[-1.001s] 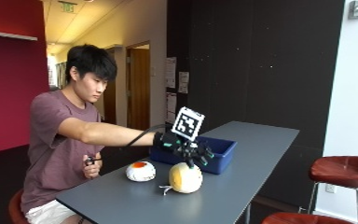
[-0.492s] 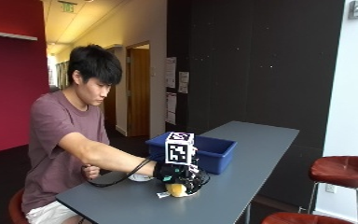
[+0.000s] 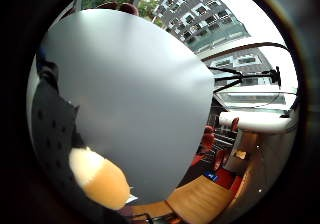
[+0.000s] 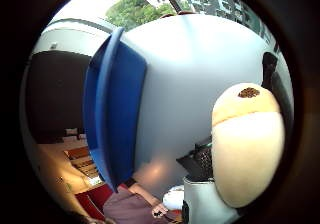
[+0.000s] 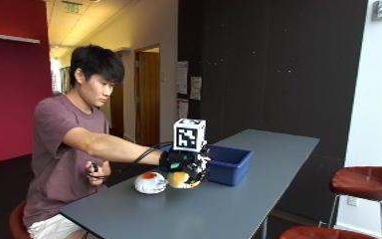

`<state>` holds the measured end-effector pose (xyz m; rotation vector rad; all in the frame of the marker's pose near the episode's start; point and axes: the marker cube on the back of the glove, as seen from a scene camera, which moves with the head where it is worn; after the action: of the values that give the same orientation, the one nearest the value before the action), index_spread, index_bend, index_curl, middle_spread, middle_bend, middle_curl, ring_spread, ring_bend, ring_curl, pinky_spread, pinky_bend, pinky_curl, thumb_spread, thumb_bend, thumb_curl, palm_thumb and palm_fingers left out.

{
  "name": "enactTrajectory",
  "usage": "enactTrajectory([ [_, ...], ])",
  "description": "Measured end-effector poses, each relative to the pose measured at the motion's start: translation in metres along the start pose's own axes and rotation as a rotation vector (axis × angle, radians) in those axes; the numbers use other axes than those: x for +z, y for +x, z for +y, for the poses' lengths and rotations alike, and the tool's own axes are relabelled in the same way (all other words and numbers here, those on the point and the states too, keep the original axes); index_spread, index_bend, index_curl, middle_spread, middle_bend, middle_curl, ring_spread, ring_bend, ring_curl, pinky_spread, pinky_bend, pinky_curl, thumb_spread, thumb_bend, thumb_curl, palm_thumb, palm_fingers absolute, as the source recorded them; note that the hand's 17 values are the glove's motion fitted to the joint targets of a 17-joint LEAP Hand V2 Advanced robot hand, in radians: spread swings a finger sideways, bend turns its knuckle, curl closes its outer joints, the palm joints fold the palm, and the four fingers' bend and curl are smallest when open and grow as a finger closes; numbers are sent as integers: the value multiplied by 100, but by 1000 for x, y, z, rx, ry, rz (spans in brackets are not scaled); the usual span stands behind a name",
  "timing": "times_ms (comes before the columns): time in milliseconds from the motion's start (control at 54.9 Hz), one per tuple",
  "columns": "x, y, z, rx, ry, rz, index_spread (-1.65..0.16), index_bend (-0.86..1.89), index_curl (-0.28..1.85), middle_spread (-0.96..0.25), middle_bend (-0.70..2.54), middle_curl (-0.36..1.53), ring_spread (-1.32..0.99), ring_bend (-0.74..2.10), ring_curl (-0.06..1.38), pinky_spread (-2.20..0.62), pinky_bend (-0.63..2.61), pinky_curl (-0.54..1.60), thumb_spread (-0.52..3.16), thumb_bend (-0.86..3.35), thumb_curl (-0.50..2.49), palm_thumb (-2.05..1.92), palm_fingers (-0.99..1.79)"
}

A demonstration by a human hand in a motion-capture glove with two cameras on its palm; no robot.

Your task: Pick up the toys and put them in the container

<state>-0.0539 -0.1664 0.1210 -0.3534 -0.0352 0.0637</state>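
In the outside view my gloved right hand (image 5: 183,163) grips a cream toy with an orange top (image 5: 178,180) from above, just over the grey table (image 5: 244,209). The same toy (image 4: 247,144) fills the thumb side palm view close to the palm, and its edge (image 3: 100,176) shows in the little finger side view. A second toy, white with an orange spot (image 5: 150,182), lies on the table right beside the held one. The blue container (image 5: 229,162) stands on the table just beyond my hand; its wall (image 4: 112,109) shows next to the held toy.
The person sits at the table's near left end, bare hand (image 5: 97,174) held below the table edge. The table runs long and narrow past the container. Red stools (image 5: 370,181) stand on the far side of the table.
My hand came down from above onto the cream toy, closed round it, and has now raised it off the table and drawn it beside the white toy.
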Motion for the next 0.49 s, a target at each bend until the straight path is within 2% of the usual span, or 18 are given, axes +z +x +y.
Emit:
enactTrajectory([
  [237, -82, -17, 2, 39, 89, 114, -33, 84, 67, -25, 116, 69, -34, 133, 69, -36, 118, 56, 66, 6, 78, 54, 105],
  [346, -116, -51, -6, 96, 149, 112, -33, 85, 73, -24, 117, 72, -33, 136, 69, -36, 119, 58, 62, 4, 82, 55, 103],
  [492, -133, -113, -16, 85, 183, 71, -33, 84, 79, -24, 118, 75, -32, 138, 69, -36, 120, 60, 59, 2, 87, 55, 101],
])
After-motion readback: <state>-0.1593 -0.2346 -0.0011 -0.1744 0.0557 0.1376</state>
